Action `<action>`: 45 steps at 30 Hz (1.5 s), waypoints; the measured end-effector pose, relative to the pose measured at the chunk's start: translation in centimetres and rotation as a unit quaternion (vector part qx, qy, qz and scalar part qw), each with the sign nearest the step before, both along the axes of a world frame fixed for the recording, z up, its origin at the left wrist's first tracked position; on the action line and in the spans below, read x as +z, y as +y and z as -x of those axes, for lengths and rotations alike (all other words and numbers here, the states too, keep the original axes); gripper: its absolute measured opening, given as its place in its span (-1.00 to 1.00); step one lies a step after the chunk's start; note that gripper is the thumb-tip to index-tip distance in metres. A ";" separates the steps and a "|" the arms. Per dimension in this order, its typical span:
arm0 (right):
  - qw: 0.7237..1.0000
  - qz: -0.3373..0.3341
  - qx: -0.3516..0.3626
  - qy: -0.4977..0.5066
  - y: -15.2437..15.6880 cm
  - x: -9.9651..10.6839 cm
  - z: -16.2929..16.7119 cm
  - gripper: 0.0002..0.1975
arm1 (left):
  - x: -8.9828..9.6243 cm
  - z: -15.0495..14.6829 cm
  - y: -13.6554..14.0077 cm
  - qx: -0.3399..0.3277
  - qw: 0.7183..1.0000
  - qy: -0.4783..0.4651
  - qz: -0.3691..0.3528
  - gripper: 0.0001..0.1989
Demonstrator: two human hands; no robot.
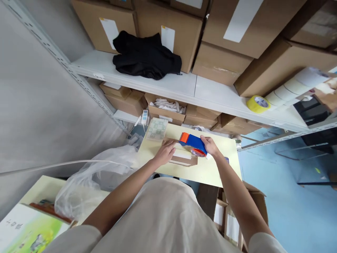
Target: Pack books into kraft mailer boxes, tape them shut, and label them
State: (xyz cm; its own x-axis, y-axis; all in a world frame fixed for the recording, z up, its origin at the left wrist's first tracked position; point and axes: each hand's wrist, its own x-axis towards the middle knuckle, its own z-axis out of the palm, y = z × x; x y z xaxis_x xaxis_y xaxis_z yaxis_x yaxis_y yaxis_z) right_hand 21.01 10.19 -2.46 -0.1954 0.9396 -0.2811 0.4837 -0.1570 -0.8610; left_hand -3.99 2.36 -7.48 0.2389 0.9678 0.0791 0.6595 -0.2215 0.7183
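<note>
A small brown cardboard parcel (184, 160) with a white label lies on the pale yellow table (210, 170). My left hand (165, 151) presses flat on the parcel's left end. My right hand (210, 146) grips a blue tape dispenser (193, 142) with an orange front, held over the parcel's far edge. A flat clear packet (157, 129) rests at the table's far left corner.
White shelving (184, 86) carries large cardboard boxes (168, 28), a black garment (146, 56) and a yellow tape roll (258, 104). Open boxes sit beneath the shelf. A plastic bag (97, 175) lies at my left, an open carton (237, 218) at my lower right.
</note>
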 end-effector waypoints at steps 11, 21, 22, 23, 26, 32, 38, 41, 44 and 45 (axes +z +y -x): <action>0.999 -0.024 0.030 0.004 0.0 -0.5 -0.7 -0.38 | 2.7 -2.3 3.8 0.167 0.779 -0.480 0.368 -0.76; 0.974 -0.119 0.131 -0.141 -1.0 1.8 -1.1 -0.46 | 2.6 2.1 3.0 0.248 0.846 -0.382 0.277 -0.83; 0.969 -0.124 0.139 -0.161 -1.0 1.9 -1.4 -0.47 | 2.3 3.3 2.7 0.256 0.848 -0.376 0.271 -0.81; 0.965 -0.125 0.147 -0.177 -1.1 2.0 -1.6 -0.47 | 2.0 4.3 2.4 0.264 0.850 -0.370 0.268 -0.79; 0.956 -0.130 0.169 -0.202 -1.4 1.8 -1.4 -0.48 | 0.9 6.7 1.7 0.277 0.860 -0.337 0.266 -0.77; 0.950 -0.139 0.177 -0.215 -1.6 1.8 0.4 -0.49 | -1.5 8.1 1.6 0.279 0.878 -0.285 0.265 -0.75; 0.950 -0.149 0.165 -0.221 -1.6 1.6 0.8 -0.48 | -3.6 6.5 1.4 0.265 0.918 -0.191 0.224 -0.83; 0.951 -0.149 0.160 -0.220 -1.8 1.5 0.8 -0.48 | -4.5 5.6 1.0 0.265 0.936 -0.129 0.190 -0.86; 0.952 -0.147 0.153 -0.220 -1.9 1.5 0.8 -0.49 | -5.7 5.7 0.7 0.253 0.955 -0.015 0.156 -0.61; 0.953 -0.146 0.150 -0.219 -1.9 1.5 0.8 -0.49 | -6.0 6.0 0.7 0.237 0.961 0.016 0.142 -0.51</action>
State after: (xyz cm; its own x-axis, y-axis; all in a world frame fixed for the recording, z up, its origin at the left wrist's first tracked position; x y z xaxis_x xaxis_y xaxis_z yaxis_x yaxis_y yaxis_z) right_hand 20.19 8.28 -0.98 -0.3922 0.9104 -0.1318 0.7921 0.2614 -0.5515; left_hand -9.97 3.02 -13.45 -0.2355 0.9501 -0.2044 0.6608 0.3108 0.6832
